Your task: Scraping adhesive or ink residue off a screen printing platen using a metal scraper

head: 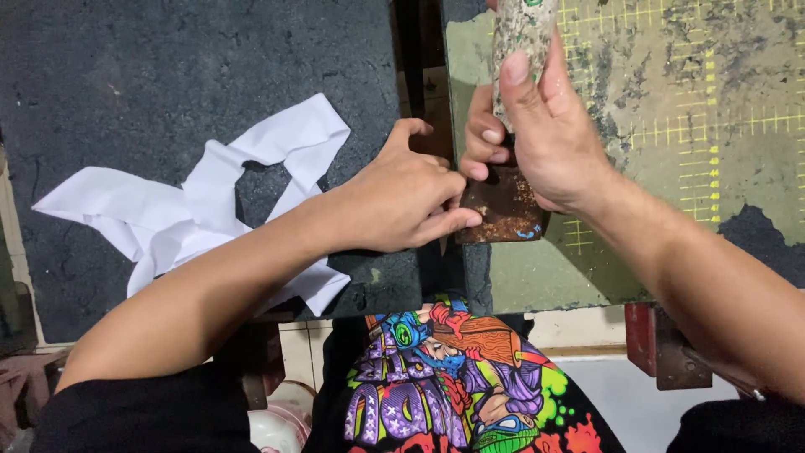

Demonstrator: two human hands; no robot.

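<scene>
Fingers of the left hand [401, 200] press a small brown piece [503, 210] flat at the near edge of the worn green cutting mat [671, 126]. Just beyond, the right hand [545, 134] wraps tightly around an upright, speckled tool handle [524, 25] standing on that piece. White paper strips [193, 210] lie leftward on the dark board [126, 67].

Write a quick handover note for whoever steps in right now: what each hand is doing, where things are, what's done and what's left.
Right hand: gripped round the handle of a worn, speckled tool, its dark rusty head pressed down at the left edge of the green cutting mat.
Left hand: fingers curled, fingertips against the tool head at the gap between the two surfaces, steadying there.
White paper strips: loose pile on the dark board at the left, untouched by either hand.
Done: cannot tell from this view; what lies under the tool head is hidden.
Left: probably the strips, not yet handled.
</scene>
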